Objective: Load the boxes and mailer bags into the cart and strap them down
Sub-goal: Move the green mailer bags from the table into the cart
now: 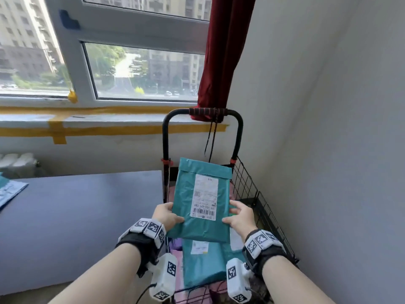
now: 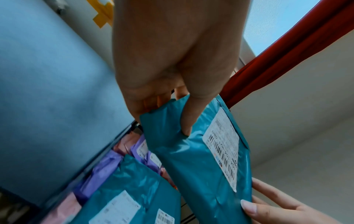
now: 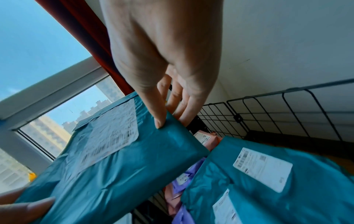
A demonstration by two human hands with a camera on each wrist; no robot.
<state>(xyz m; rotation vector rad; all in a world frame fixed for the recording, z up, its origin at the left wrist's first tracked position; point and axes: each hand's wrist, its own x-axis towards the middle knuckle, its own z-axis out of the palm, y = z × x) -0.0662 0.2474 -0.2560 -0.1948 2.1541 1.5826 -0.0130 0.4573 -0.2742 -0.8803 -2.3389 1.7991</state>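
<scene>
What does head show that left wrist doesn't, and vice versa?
Head only: the cart's handle, its wire side, and the window.

Left wrist only: purple mailers packed beside a teal mailer in the cart, and the left hand's thumb pressing into the held bag.

Both: the teal mailer bag gripped by the left hand and right hand, label up.

I see a grey-blue flat tabletop (image 1: 83, 216) at the frame's lower left, with pale blue printed mailer bags (image 1: 9, 193) lying flat at its far left edge, partly cut off.
</scene>
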